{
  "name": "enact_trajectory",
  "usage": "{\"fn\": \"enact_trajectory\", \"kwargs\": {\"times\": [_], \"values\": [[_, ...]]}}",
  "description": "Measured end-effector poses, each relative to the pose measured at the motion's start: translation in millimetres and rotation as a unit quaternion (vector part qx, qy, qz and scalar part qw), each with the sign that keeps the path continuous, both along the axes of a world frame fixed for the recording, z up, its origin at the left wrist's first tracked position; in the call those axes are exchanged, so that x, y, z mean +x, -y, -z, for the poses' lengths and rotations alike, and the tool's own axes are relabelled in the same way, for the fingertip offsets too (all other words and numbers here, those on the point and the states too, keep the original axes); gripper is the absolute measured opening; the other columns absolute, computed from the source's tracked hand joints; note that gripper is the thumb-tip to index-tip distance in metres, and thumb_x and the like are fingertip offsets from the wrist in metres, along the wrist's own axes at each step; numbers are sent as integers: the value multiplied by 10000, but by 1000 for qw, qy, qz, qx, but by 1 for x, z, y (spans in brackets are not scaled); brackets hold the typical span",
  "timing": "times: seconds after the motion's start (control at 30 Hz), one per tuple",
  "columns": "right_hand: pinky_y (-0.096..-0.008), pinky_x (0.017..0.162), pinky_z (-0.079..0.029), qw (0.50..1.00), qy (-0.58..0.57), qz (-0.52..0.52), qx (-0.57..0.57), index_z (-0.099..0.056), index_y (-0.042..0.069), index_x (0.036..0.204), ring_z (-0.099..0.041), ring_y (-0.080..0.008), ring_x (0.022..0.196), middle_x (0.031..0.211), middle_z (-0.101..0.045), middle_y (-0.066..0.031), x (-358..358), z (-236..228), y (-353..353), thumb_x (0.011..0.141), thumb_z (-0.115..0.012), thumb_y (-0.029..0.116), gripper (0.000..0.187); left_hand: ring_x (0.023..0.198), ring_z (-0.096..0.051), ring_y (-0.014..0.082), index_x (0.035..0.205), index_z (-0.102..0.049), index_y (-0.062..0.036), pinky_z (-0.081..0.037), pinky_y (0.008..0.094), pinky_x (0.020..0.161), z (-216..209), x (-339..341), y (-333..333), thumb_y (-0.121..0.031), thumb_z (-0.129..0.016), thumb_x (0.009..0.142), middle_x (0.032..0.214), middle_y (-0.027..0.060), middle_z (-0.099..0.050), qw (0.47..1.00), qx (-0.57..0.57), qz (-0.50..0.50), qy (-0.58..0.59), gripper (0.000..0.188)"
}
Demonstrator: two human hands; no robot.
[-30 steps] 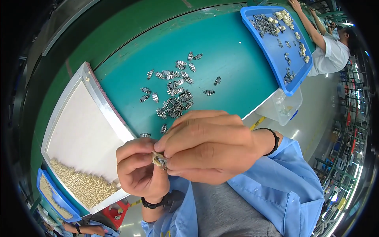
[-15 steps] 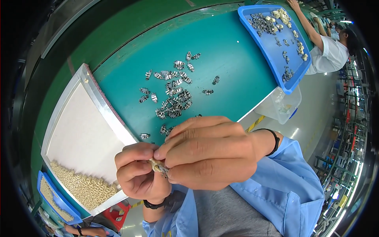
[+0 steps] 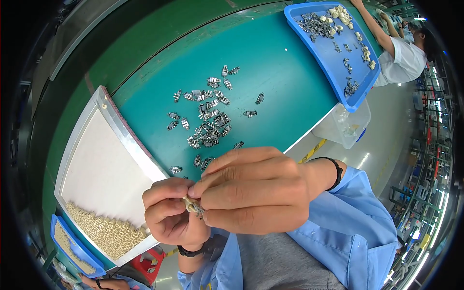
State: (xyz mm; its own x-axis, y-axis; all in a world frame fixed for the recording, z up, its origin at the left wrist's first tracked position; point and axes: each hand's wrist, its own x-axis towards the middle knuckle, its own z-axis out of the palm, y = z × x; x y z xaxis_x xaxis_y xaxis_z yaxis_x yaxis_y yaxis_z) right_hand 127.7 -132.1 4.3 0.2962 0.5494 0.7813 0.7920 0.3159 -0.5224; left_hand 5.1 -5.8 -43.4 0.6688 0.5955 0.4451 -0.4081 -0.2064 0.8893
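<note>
Between the fingertips of both hands is a small cream plastic part (image 3: 190, 203) with a grey metal piece at its lower end. My left hand (image 3: 169, 212) pinches the cream part from the left, thumb and forefinger closed. From the right, my right hand (image 3: 256, 191) closes over the same part, its fingers hiding much of it. Just beyond my hands, a loose heap of small silvery metal clip-like parts (image 3: 210, 133) lies on the green tabletop (image 3: 270, 67).
At left, a white framed tray (image 3: 108, 159) holds many cream plastic rings (image 3: 104, 227). A smaller blue tray (image 3: 72, 246) sits beyond its lower edge. At far right stands a blue tray (image 3: 324, 58) of metal and cream parts, above a clear bin (image 3: 343, 125). A co-worker (image 3: 401, 60) is behind it.
My hands stay pinched on the cream part, with only slight finger movement. The view has shifted a little, so the table and trays appear slightly displaced.
</note>
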Motion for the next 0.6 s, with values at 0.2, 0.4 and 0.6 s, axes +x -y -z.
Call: {"fn": "enact_trajectory", "kwargs": {"times": [0.2, 0.4, 0.6], "values": [[-387, 749, -619, 1000, 2, -4, 0, -708, -42, 847, -749, -276, 819, 875, -699, -168, 4, 0, 2, 805, -703, 23, 77, 840, -652, 254, 962, -495, -43, -584, 343, 699, 0, 0, 1, -55, -812, 866, 1030, 160, -607, 1000, 0, 2, -10, 332], [-365, 730, -622, 1000, -8, 13, -16, -702, -41, 823, -741, -254, 788, 882, -700, -156, 1, -2, 2, 781, -699, 3, 61, 838, -654, 253, 965, -500, -36, -583, 336, 693, 1, 1, 3, -43, -826, 851, 1029, 159, -608, 1000, 22, -15, -12, 346], [-353, 682, -604, 997, -7, 50, -65, -710, -15, 826, -716, -240, 731, 876, -694, -124, -3, -4, 4, 756, -728, 8, 76, 854, -657, 259, 955, -522, -18, -583, 349, 718, 1, 0, 1, -24, -816, 856, 1052, 168, -619, 998, 61, 2, -11, 310]]}}
